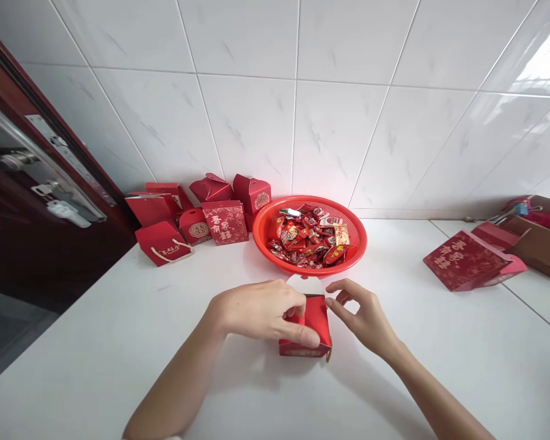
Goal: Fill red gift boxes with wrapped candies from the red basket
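Note:
A small red paper box (pixel 316 318) lies in front of me, its white-lined end flap (pixel 305 284) raised at the far side. Over its left part reaches my left hand (pixel 261 311), fingers curled at the box and thumb laid along the near edge; the fingertips are partly hidden. At the box's right far edge is my right hand (pixel 360 311), thumb and index finger apart, their tips close to the side of the flap. Whether they touch it I cannot tell. Just beyond the box stands a red plastic basket (pixel 262 253) with many wrapped candies (pixel 305 238) in it.
Several folded red gift boxes (pixel 224 222) stand at the back left by the tiled wall (pixel 247 122). Another red box (pixel 462 261) leans at the right, beside a brown cardboard box (pixel 543 241). A dark door with a handle (pixel 13 160) borders the white table (pixel 119 342) on the left.

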`<state>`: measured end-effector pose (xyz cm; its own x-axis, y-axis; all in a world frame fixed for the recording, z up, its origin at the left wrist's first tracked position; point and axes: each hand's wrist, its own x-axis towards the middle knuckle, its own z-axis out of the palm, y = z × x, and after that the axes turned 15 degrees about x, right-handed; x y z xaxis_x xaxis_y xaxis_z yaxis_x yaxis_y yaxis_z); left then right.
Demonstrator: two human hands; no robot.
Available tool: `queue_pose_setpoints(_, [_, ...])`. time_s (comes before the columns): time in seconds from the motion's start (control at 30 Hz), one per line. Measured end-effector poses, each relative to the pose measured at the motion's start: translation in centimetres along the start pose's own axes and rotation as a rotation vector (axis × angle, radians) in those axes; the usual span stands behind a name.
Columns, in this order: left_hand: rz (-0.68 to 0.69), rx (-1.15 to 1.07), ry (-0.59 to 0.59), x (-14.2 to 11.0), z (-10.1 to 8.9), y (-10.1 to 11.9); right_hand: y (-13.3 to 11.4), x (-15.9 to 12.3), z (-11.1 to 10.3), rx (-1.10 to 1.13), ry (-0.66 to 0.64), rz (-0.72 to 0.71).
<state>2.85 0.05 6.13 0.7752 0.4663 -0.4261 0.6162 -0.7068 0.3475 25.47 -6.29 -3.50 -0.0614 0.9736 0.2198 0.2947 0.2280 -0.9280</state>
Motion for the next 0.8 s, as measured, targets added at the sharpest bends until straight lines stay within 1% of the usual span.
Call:
queue_pose_setpoints(0.07, [0.007,0.023,-0.011,-0.2,0.1,0.0,0.6,0.0,0.4,0.028,0.023,0.027])
queue_pose_setpoints(0.23, [0.107,0.055,-0.02,-0.5,0.8,-0.3,1.6,-0.2,1.5,0.198,0.011,0.033])
queue_pose_setpoints(0.3, [0.117,0.042,-0.024,-0.6,0.9,-0.4,1.7,-0.3,1.7,0.263,0.009,0.056])
queue_pose_setpoints(0.37, [0.082,0.034,-0.029,-0.5,0.9,-0.5,1.8,-0.4,1.8,0.316,-0.006,0.089])
queue_pose_setpoints(0.47, [-0.053,0.051,-0.019,-0.1,0.9,-0.6,1.9,-0.4,1.7,0.324,-0.033,0.108])
queue_pose_setpoints(0.53, [-0.137,0.065,-0.018,0.3,0.9,-0.6,1.8,-0.5,1.6,0.286,-0.019,0.068])
queue_pose_setpoints(0.63, [-0.192,0.035,-0.025,0.8,1.0,-0.6,1.7,-0.8,1.7,0.255,-0.004,-0.056])
queue_pose_setpoints(0.7, [-0.22,-0.003,-0.034,0.9,1.0,-0.7,1.6,-1.0,1.7,0.254,-0.033,-0.122])
queue_pose_setpoints(0.8, [-0.256,-0.048,-0.048,0.9,1.0,-0.9,1.6,-1.4,1.8,0.214,-0.084,-0.154])
